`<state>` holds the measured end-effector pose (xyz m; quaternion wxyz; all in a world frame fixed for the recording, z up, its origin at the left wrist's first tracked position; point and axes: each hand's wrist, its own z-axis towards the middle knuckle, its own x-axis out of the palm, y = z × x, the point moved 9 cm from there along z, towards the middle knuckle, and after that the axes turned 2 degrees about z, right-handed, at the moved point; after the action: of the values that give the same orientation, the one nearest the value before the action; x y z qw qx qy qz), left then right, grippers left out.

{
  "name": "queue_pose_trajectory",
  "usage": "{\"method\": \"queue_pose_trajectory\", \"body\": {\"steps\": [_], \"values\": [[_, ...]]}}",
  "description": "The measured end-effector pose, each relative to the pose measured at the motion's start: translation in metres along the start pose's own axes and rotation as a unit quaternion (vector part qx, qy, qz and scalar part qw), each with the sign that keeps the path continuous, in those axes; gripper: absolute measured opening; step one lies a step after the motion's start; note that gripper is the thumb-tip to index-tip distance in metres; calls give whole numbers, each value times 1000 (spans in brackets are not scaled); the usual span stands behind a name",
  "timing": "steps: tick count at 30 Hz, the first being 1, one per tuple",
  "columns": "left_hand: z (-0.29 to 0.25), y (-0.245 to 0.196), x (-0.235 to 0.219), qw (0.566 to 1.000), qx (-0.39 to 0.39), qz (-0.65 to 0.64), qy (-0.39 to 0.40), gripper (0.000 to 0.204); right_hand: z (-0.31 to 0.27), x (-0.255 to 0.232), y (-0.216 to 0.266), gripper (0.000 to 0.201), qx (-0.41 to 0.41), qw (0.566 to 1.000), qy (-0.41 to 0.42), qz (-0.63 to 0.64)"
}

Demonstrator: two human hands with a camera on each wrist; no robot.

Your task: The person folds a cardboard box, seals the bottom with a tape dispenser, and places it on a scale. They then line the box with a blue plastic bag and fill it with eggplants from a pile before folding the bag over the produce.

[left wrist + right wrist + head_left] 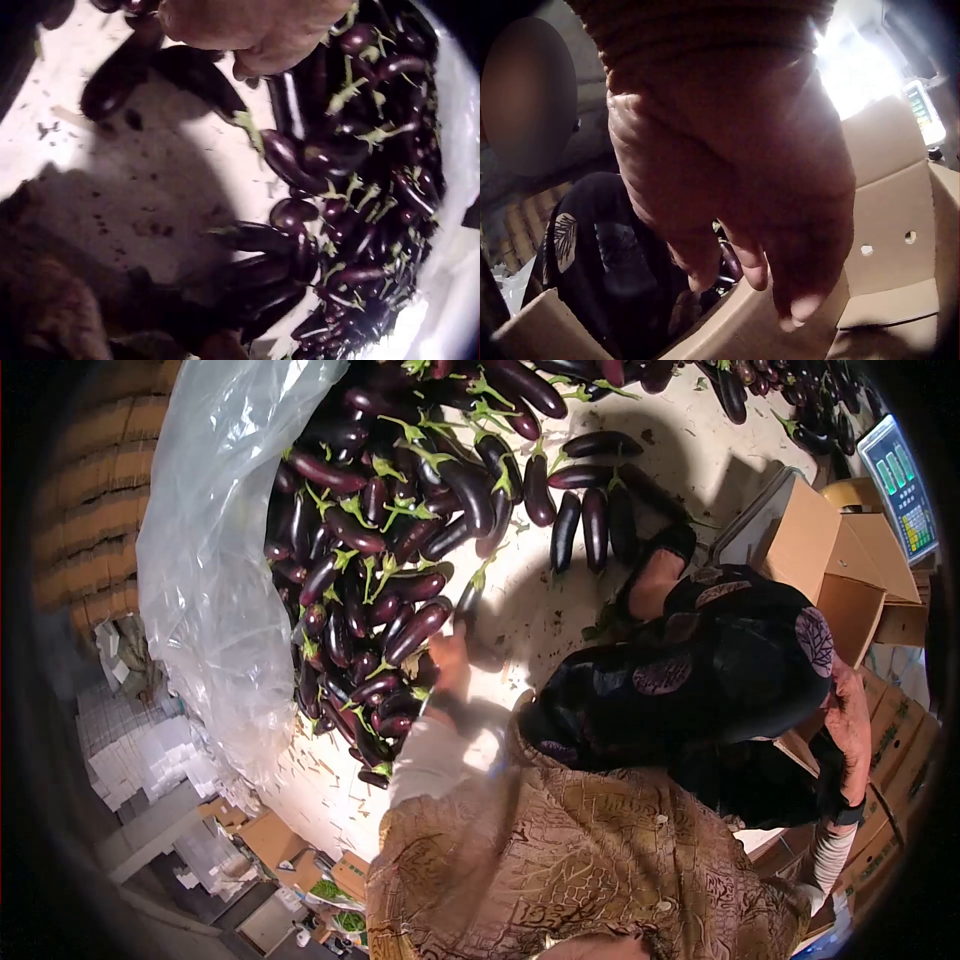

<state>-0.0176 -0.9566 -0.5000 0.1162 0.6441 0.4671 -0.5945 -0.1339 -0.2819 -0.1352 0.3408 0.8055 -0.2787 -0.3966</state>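
In the head view my left hand [450, 663], blurred, reaches to the edge of a big heap of eggplants [380, 530]. Its fingertips are at the lower end of a dark eggplant [468, 600] with a green stem. The left wrist view has this hand [259, 34] over a dark eggplant [202, 81], another eggplant [116, 86] lying beside it; I cannot tell whether the fingers grip either. My right hand [731, 172] hangs over an open cardboard box [892, 225], fingers loosely pointing down, holding nothing visible.
A person in black leaf-print clothing [690, 660] bends over the white table [520, 600] between my arms. Several eggplants [594, 525] lie apart in a row. Clear plastic sheeting [215, 550] borders the heap. A lit scale display [898, 485] stands at the right.
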Motion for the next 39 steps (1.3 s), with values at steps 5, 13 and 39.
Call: {"method": "queue_pose_trajectory", "body": {"steps": [5,13,39], "values": [[-92,8,-23,972,-200,124,10,68,-5,2,-3,69,41,998,9,52],[-99,-70,59,802,-54,-458,381,30,-1,-3,6,61,67,996,-24,47],[10,-453,162,846,418,265,197,60,-57,-30,-36,46,167,978,-124,-24]]}}
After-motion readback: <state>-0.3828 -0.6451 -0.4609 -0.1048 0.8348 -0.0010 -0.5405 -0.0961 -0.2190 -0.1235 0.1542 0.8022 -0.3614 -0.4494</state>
